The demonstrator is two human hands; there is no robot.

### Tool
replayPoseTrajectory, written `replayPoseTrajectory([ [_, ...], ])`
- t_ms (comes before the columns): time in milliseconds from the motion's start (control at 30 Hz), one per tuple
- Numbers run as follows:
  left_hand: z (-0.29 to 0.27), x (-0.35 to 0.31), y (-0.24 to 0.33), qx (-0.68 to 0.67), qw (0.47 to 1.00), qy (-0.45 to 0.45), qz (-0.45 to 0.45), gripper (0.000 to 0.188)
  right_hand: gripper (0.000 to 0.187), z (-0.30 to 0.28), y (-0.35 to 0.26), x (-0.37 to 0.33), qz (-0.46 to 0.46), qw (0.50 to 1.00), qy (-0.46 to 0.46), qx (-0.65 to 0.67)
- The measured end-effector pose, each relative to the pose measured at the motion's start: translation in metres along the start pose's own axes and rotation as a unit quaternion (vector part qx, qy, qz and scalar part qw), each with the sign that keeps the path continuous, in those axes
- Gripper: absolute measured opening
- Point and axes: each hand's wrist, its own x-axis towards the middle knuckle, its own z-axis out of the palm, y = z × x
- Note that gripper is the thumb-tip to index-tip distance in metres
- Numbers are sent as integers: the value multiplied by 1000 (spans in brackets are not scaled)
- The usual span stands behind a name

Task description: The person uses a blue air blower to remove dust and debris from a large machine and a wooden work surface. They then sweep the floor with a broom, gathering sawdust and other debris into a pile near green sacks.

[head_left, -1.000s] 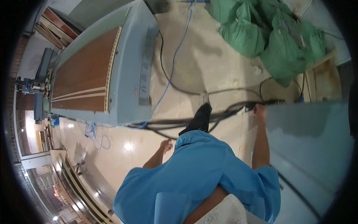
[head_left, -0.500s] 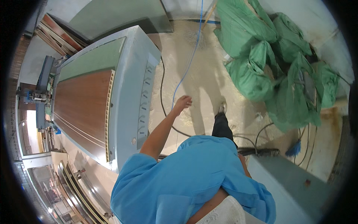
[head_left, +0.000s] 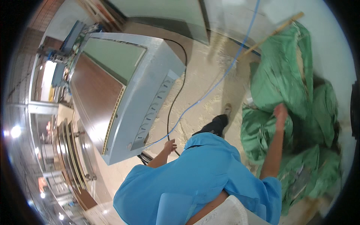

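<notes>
My left hand (head_left: 170, 145) hangs low over the floor beside the grey-blue machine table (head_left: 152, 71). Its fingers are loosely curled but apart, and nothing is in them. A thin blue hose (head_left: 195, 104) and a black cable (head_left: 181, 84) run close by it. Stretched forward on the right, my right hand (head_left: 280, 112) is over the full green sacks (head_left: 279, 75), near the lower part of the upright one. Motion smears its fingers, so I cannot make out whether they touch or grip the cloth.
On the machine table lies a brown wood panel (head_left: 97, 92) next to a green surface (head_left: 112, 56). A wooden pole (head_left: 270, 35) leans behind the sacks. Pale dust covers parts of the floor (head_left: 206, 84). Several boards (head_left: 69, 157) stand at the lower left.
My view has turned, and the sacks are now closer. My right arm has come out from beside my body and reaches over them. My left hand has drawn back toward me.
</notes>
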Motion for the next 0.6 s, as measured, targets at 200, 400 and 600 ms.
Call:
replayPoseTrajectory([
  [200,95,23,58,-100,994,9,-31,34,49,61,-195,215,-193,968,91,-130],
  [400,265,-79,294,-68,958,-188,206,48,73,68,-330,388,-239,940,203,-136],
  [600,333,-154,379,9,887,-98,451,43,90,85,-366,547,-14,946,238,-221],
])
